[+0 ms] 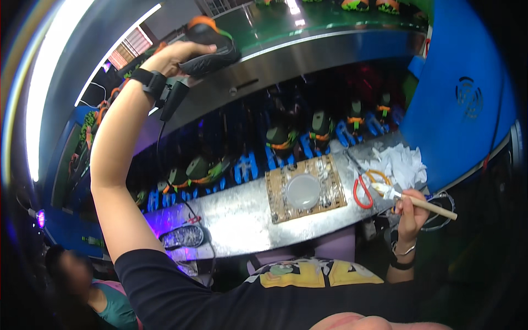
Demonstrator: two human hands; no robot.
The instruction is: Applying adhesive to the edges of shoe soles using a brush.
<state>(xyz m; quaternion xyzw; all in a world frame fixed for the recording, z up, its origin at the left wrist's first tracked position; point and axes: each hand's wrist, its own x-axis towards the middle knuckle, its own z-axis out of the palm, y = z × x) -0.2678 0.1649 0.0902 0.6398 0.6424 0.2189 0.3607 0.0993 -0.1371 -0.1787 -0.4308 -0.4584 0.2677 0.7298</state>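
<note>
My left hand [179,56] is raised at the upper left, its fingers closed around a black and orange shoe [212,59] with a dark tread. The shoe is tilted at the edge of a green conveyor belt [330,21]. Low on the right, my right hand [411,217] grips a brush [438,209] by its pale wooden handle, its whitish tip pointing left. Near that tip lie scissors [360,193] with red and orange handles. A round dish [302,191] of cloudy whitish content rests on a piece of cardboard [279,209] on the metal bench [239,228].
Crumpled white paper [400,168] is heaped at the bench's right end, beside a blue machine panel [467,66]. Behind the bench, several shoes [281,138] sit by blue holders [246,168]. A dark shoe-shaped piece [184,236] lies at left. Another person [113,300] is at lower left.
</note>
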